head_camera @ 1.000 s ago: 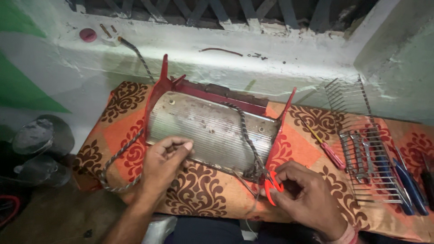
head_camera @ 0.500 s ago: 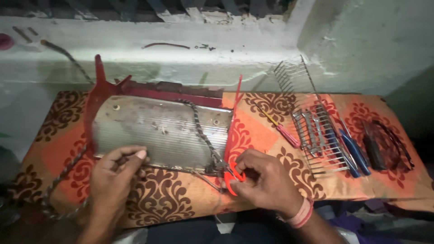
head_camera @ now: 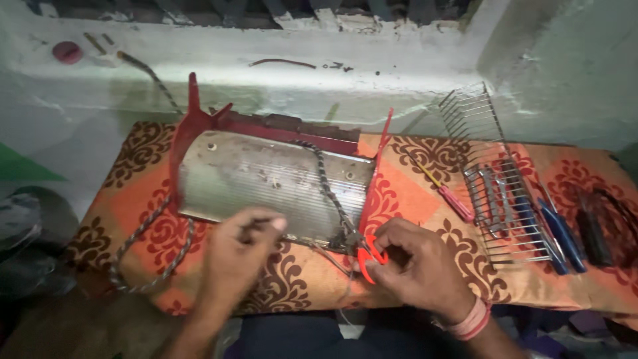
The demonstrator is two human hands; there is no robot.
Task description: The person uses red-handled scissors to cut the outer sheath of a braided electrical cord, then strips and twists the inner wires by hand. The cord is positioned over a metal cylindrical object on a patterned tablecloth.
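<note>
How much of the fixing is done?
The wire guard is already off, lying beside the heater. Right now the left hand pinches something small at the heater's bottom edge, and the right hand works at the red end piece. The cord hangs loose.

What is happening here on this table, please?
A person works with both bare hands on a red-framed heater with a ribbed metal reflector, lying on a patterned orange cloth. The right hand pinches a small orange part at the frame's lower right corner. The left hand touches the reflector's lower edge. A wire grille and screwdrivers lie at the right.
</note>
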